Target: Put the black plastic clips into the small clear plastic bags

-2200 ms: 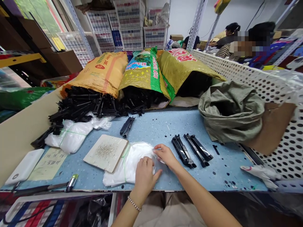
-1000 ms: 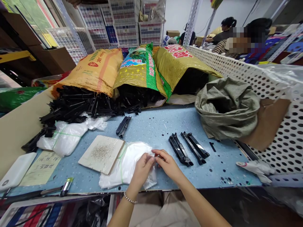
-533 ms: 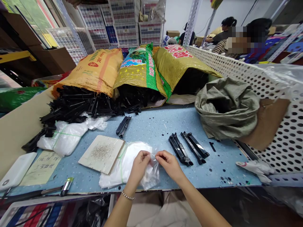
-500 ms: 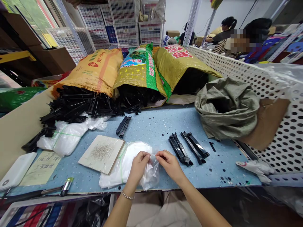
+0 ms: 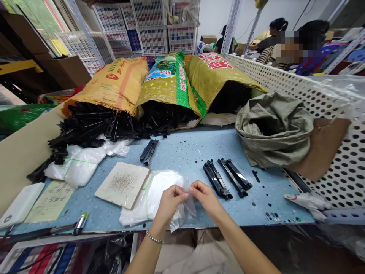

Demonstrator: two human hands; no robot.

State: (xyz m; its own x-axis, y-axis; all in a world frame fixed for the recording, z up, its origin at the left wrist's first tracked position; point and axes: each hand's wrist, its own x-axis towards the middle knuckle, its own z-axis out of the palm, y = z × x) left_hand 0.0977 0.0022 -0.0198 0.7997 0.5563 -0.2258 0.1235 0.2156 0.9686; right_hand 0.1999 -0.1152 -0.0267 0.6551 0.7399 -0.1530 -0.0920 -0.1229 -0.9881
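Note:
Between my hands a clear plastic bag (image 5: 189, 210) hangs over the table's front edge. My left hand (image 5: 172, 201) pinches its upper edge between thumb and finger. My right hand (image 5: 204, 196) pinches the same edge close beside it, the fingertips nearly touching. Under and left of my left hand lies a stack of clear plastic bags (image 5: 137, 217) tied with a green string. A square pale board (image 5: 122, 184) with brown specks rests against that stack. Right of my hands lie two groups of glossy black plastic parts (image 5: 216, 180), side by side.
Behind, black parts (image 5: 91, 123) spill from an orange sack (image 5: 116, 82); two more printed sacks stand beside it. A grey-green sack (image 5: 273, 140) sits at right by a perforated white panel (image 5: 342, 160). A hammer (image 5: 81, 223) lies front left. Co-workers sit beyond the panel.
Both hands have shifted slightly right with the bag between them, and the fingertips have come closer together. The bag hangs a little further right.

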